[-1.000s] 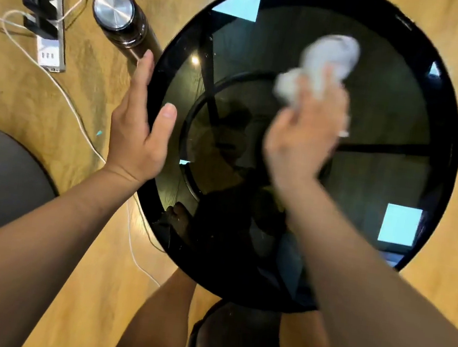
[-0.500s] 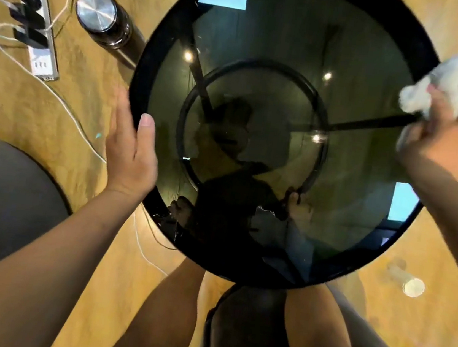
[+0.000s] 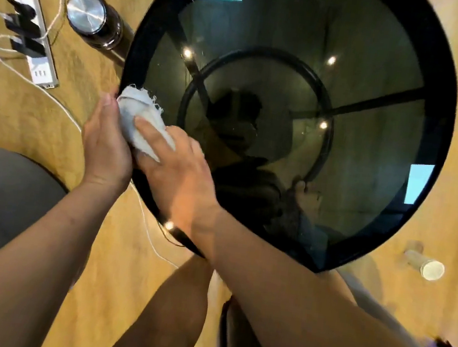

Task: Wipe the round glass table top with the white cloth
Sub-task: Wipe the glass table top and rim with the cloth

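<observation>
Right now my right hand presses the white cloth against the left edge of the round glass table top, thumb lying across the bunched fabric and the other fingers curled under it in a clasp. Just beside it, touching the cloth's outer side, my left hand is laid flat against the table's rim with fingers straight and together, gripping nothing. The frayed end of the cloth sticks out past my fingertips onto the dark border of the glass. Beyond my left fingers, on the wooden floor, stands a dark flask with a steel lid, and farther out a white power strip with cables plugged in. Well away from my right hand, past the table's far side, a pale bottle lies on the floor.
</observation>
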Demonstrator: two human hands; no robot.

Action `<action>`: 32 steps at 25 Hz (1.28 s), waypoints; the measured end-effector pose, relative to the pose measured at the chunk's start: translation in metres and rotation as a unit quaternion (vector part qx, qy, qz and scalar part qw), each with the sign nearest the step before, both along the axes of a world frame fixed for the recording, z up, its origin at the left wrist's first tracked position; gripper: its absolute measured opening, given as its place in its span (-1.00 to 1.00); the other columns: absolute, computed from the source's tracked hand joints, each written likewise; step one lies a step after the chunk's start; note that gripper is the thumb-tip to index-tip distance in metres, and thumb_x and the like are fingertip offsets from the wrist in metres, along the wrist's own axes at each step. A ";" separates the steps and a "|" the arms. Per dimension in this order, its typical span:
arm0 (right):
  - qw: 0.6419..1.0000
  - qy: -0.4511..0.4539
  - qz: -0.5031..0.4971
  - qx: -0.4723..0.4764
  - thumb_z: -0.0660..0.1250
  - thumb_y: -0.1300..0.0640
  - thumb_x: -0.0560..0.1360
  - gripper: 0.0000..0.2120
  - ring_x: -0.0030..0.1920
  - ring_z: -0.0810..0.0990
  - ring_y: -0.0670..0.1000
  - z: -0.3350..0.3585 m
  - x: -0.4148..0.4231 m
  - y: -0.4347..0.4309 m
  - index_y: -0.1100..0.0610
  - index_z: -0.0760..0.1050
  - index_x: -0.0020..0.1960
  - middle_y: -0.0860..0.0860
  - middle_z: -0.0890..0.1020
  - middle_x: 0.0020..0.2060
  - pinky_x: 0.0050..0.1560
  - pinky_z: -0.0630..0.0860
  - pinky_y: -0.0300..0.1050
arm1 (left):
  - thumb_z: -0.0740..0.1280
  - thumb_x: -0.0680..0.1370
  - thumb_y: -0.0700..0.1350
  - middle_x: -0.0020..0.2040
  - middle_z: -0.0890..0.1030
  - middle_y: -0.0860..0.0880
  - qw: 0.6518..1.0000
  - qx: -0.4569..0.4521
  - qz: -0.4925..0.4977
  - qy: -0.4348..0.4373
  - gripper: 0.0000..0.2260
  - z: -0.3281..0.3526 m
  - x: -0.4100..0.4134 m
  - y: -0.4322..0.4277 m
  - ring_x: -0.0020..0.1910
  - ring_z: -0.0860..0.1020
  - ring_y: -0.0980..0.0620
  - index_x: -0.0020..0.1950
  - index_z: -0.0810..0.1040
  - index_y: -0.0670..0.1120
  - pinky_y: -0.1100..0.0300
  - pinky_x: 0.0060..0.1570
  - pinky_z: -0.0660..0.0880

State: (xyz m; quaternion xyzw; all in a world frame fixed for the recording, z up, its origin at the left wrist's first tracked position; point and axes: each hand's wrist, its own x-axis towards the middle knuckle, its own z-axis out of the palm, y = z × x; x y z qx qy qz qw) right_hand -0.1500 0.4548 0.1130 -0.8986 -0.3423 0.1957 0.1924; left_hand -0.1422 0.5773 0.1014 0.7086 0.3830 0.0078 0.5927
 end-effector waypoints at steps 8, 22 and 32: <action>0.891 -0.073 -0.403 -0.195 0.18 0.17 0.52 -0.48 0.50 0.21 0.25 0.015 0.103 -0.307 -0.02 0.34 0.48 0.13 0.22 0.55 0.45 0.12 0.10 | 0.01 0.61 0.04 0.61 -0.09 -0.23 0.949 0.228 -0.213 0.040 -0.37 0.008 -0.012 -0.029 0.60 -0.13 -0.13 0.58 -0.10 -0.24 -0.12 0.54 -0.09; 0.995 -0.072 -0.067 -0.021 0.40 0.19 0.43 -0.61 0.11 0.53 0.28 -0.001 -0.025 -0.137 0.01 0.56 0.25 0.17 0.52 0.35 -0.04 0.42 0.12 | 0.03 0.63 0.06 0.62 -0.09 -0.21 0.948 0.194 -0.248 0.036 -0.38 0.014 -0.011 -0.019 0.60 -0.13 -0.13 0.59 -0.10 -0.19 -0.18 0.53 -0.12; 0.857 -0.094 -0.496 -0.105 0.24 0.13 0.52 -0.57 0.26 0.44 0.33 -0.005 -0.067 -0.150 0.02 0.45 0.39 0.23 0.44 0.39 0.30 0.22 -0.01 | 0.07 0.62 0.04 0.61 -0.12 -0.26 0.943 0.189 -0.273 0.026 -0.35 0.021 -0.059 -0.032 0.59 -0.17 -0.15 0.59 -0.13 -0.21 -0.08 0.55 -0.14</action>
